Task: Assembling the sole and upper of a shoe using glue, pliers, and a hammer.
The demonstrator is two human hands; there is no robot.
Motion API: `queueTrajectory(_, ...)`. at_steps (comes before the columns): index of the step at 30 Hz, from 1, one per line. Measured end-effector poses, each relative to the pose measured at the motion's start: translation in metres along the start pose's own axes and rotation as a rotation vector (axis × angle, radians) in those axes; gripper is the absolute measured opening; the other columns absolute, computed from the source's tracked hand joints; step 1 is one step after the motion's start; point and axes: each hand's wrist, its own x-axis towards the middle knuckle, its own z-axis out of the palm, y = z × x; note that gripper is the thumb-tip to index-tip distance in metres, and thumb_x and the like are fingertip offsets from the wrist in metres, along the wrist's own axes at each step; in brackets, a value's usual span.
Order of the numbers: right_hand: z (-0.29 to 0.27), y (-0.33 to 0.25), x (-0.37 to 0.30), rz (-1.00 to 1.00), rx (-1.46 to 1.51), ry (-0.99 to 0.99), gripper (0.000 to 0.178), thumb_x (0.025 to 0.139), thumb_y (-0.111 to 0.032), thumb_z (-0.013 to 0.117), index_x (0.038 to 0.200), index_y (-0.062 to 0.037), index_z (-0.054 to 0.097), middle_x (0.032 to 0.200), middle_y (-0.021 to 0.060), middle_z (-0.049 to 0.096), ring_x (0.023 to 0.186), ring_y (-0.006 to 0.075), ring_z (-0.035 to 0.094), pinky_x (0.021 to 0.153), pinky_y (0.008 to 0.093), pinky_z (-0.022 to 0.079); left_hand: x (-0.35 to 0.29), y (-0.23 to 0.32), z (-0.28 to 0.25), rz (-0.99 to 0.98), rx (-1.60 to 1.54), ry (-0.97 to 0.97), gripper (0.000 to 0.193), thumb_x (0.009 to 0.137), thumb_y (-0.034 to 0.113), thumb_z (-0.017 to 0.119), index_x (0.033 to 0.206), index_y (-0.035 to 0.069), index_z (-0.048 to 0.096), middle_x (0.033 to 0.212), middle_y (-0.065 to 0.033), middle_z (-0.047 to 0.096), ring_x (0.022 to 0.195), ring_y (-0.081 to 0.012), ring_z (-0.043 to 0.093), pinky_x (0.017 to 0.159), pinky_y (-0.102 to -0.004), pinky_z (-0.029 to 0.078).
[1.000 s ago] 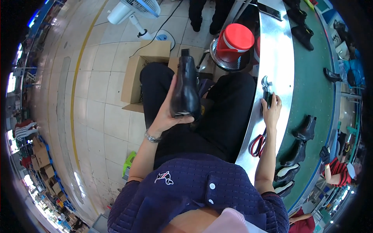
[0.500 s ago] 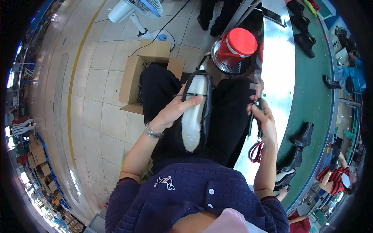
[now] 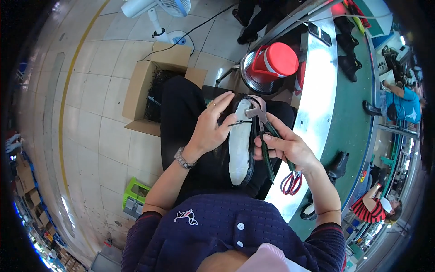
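An upturned black shoe [image 3: 240, 149] with a pale, bare underside lies over my lap. A thin black strip [image 3: 239, 123] crosses its underside. My left hand [image 3: 210, 124] is at the shoe's left edge, fingers stretched out and apart from the thumb, whose tip is by the strip's left end. Closed round the dark green handles of metal pincers [image 3: 259, 113], my right hand [image 3: 285, 147] is at the shoe's right side. The pincers' jaws lie over the upper right part of the shoe, near the strip; whether they grip anything I cannot tell.
A cardboard box [image 3: 136, 97] holding a dark tangle stands left of my knees. Ahead, a red bucket [image 3: 281, 60] sits on a metal stool [image 3: 248, 75]. At right, red-handled scissors [image 3: 291, 183] lie on a metal ledge [image 3: 317, 90] beside a green conveyor [image 3: 346, 104] carrying dark shoes.
My right hand has brought the pincers left from the ledge side onto the shoe. My left hand's fingers have lifted and spread, and its thumb has left the middle of the underside.
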Motion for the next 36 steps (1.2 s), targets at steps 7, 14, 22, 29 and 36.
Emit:
queueTrajectory(7, -0.007, 0.017, 0.008, -0.145, -0.398, 0.045, 0.056, 0.101, -0.012, 0.046, 0.151, -0.0096, 0.019, 0.078, 0.0037, 0.054, 0.067, 0.0124, 0.059, 0.064, 0.03, 0.052, 0.013, 0.016, 0.007, 0.145, 0.242, 0.183, 0.03, 0.086, 0.007, 0.066, 0.115, 0.002, 0.063, 0.103, -0.0103, 0.061, 0.083, -0.0204, 0.063, 0.075, -0.028, 0.051)
queueTrajectory(14, -0.01, 0.033, 0.007, -0.288, -0.715, 0.153, 0.057, 0.1, -0.009, 0.046, 0.15, -0.0065, 0.019, 0.076, 0.0093, 0.059, 0.065, 0.0166, 0.062, 0.063, 0.031, 0.052, 0.012, 0.011, 0.004, 0.314, 0.319, 0.149, 0.026, 0.085, -0.001, 0.061, 0.11, 0.002, 0.064, 0.101, -0.0143, 0.068, 0.089, -0.0269, 0.067, 0.077, -0.0327, 0.052)
queueTrajectory(22, -0.007, -0.021, -0.01, -0.19, -1.134, 0.147, 0.055, 0.097, -0.007, 0.05, 0.147, -0.0047, 0.026, 0.068, 0.0123, 0.064, 0.063, 0.0258, 0.066, 0.063, 0.0367, 0.052, 0.009, 0.01, -0.004, 0.431, 0.672, -0.011, 0.047, 0.07, -0.007, 0.063, 0.116, 0.001, 0.062, 0.119, -0.0191, 0.063, 0.102, -0.0325, 0.064, 0.086, -0.0371, 0.053)
queueTrajectory(29, 0.016, -0.013, 0.009, -0.611, -0.968, 0.573, 0.067, 0.091, -0.009, 0.057, 0.149, -0.0126, 0.023, 0.066, 0.02, 0.062, 0.064, 0.0365, 0.066, 0.058, 0.044, 0.052, 0.009, 0.011, 0.0, 0.485, 0.762, -0.022, 0.051, 0.068, -0.004, 0.065, 0.119, 0.002, 0.06, 0.124, -0.0228, 0.059, 0.101, -0.0329, 0.064, 0.087, -0.0362, 0.053)
queueTrajectory(36, 0.014, -0.016, 0.004, -0.583, -1.502, 0.337, 0.073, 0.09, -0.01, 0.059, 0.15, -0.013, 0.018, 0.068, 0.0188, 0.064, 0.062, 0.0372, 0.066, 0.057, 0.0472, 0.051, 0.01, 0.007, -0.005, 0.499, 0.782, -0.007, 0.049, 0.069, 0.0, 0.068, 0.117, 0.002, 0.061, 0.122, -0.021, 0.06, 0.1, -0.0319, 0.064, 0.084, -0.0356, 0.054)
